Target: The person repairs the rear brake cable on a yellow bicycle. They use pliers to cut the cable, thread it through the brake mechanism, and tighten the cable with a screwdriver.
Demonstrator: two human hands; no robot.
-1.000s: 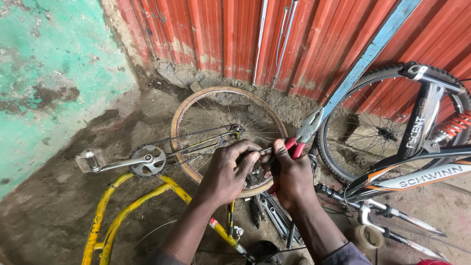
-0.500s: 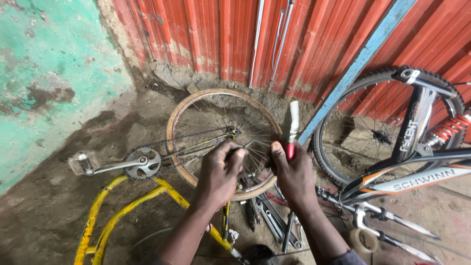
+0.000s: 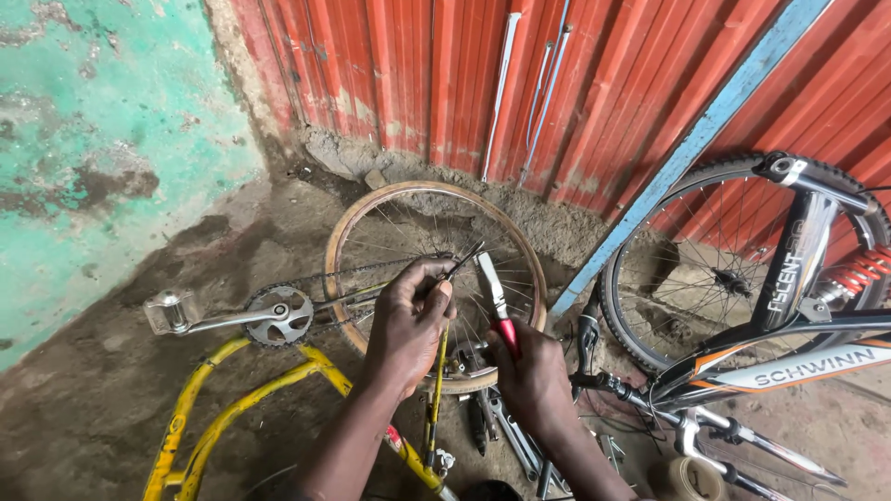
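Note:
My left hand [image 3: 410, 320] pinches a thin dark spoke or cable end [image 3: 464, 262] over the bare rusty wheel rim [image 3: 371, 218] of an upturned yellow bicycle frame [image 3: 223, 417]. My right hand [image 3: 531, 376] grips red-handled pliers [image 3: 496, 301], jaws pointing up and toward the thin piece, close to it. Both hands hover over the rim's near edge. The chainring, crank and pedal [image 3: 269, 315] lie left of my left hand.
A red corrugated metal wall [image 3: 445, 74] stands behind, with a blue metal bar [image 3: 687, 148] leaning on it. A second bicycle [image 3: 789, 306] with a tyred wheel stands at right. Spanners [image 3: 506, 431] lie on the dirt floor. A green plastered wall [image 3: 83, 139] is on the left.
My right hand has drawn back toward me and swung the pliers upright, then tilted them left. My left hand now pinches a thin piece instead of covering the hub.

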